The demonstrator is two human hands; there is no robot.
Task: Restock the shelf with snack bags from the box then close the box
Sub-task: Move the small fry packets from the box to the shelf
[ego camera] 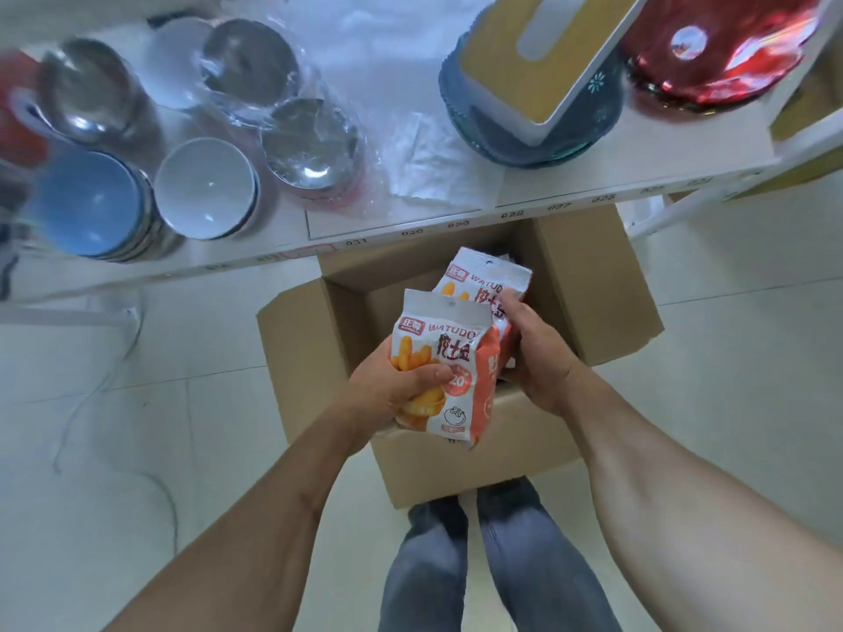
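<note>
- Fingers of the left hand (401, 390) curl round the lower half of the near snack bag (449, 358), thumb across its front, holding it upright above the box (593, 303)
- Fingers of the right hand (533, 353) wrap the right edge of the far snack bag (479, 275), which stands just behind the near one and overlaps it
- Both bags hover over the open carton, which sits on the floor below the shelf (410, 230); its flaps are spread outward, and I cannot tell how many bags are left inside
- The step in hand looks like lifting this pair out and carrying it up to the shelf; it would go best with a firm but gentle grip so the puffed packs are not crushed, and with the printed faces turned forward
- A free patch near the crumpled plastic wrap (424, 157), between the bowls (205, 189) and the stacked baskets (529, 130), seems the likeliest landing place
- Each bag reads "WATUDO" beside a red logo square and bold Chinese characters; the near one shows "20" in a round badge and a tomato outline
- Small numbers run along the shelf lip, among them 031, 028 and 027
</note>
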